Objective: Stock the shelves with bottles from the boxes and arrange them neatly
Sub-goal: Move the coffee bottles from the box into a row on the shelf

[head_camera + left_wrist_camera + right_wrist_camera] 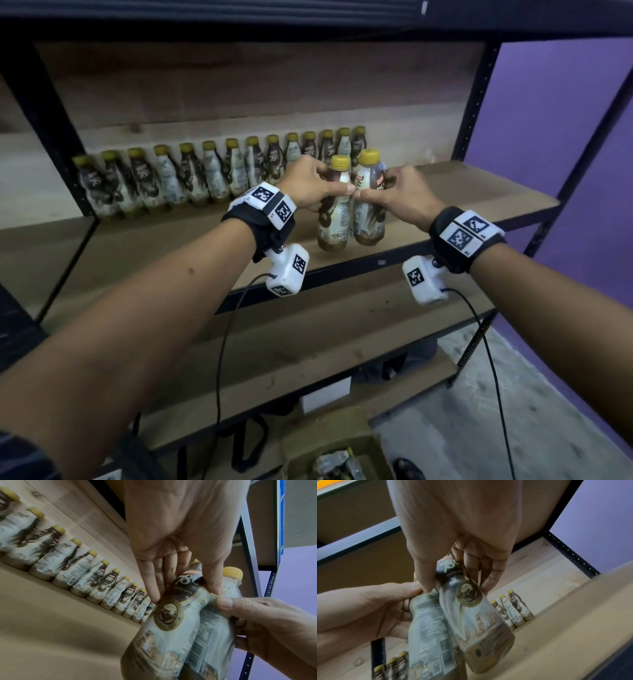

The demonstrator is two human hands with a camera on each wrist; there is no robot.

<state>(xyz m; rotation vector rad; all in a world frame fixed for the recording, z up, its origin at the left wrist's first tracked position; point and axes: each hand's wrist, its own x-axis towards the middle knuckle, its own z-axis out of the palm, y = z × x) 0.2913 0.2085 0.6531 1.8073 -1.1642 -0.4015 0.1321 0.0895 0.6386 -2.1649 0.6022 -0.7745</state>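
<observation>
Left hand (pixel 310 185) & right hand (pixel 399 195) each wrap around one coffee bottle (pixel 337 205), side by side, just above the shelf (pixel 479 192), in front of the back row (pixel 205 171). Prob. full, so a bit heavy; smooth, slippery label. Best hold: the thin neck.

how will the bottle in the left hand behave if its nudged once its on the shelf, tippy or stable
Probably a bit tippy: the bottle in the left hand is tall, narrowing to a yellow cap. It looks full, so likely heavy for its size. The glossy sleeve may slide easily on the smooth shelf.
</observation>
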